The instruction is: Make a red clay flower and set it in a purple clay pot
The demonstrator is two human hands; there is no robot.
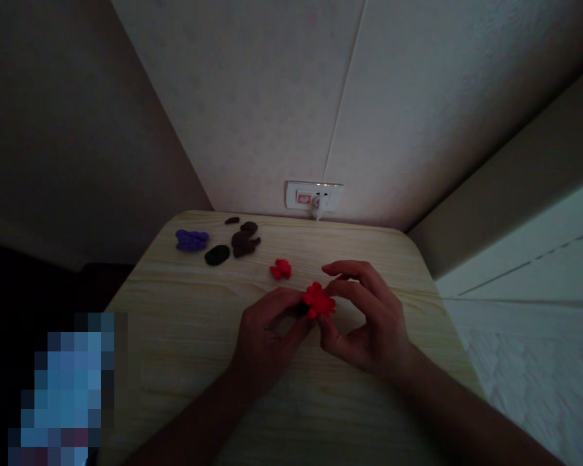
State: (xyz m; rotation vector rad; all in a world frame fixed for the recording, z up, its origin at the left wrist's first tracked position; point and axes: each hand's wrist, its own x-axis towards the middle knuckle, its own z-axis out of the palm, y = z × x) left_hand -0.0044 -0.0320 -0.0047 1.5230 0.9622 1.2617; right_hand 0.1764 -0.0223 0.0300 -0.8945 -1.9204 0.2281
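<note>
Pinching the red clay flower [319,301] in a narrow grip, the left hand [272,330] is over the middle of the tabletop [179,310]; the right hand [374,317] curls loosely at the flower's other side, and whether its grip has hold cannot be told. A small red clay lump [282,268] lies just beyond, with purple clay [192,240], black clay [217,255] and brown clay [244,243] near the far left corner.

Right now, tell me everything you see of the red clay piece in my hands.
The red clay piece is bright and looks soft, like modelling clay, with stubby rounded lobes jutting out around its edge. It is held over the table, between the left hand on its left and the right hand on its right. Its underside is hidden.
</note>
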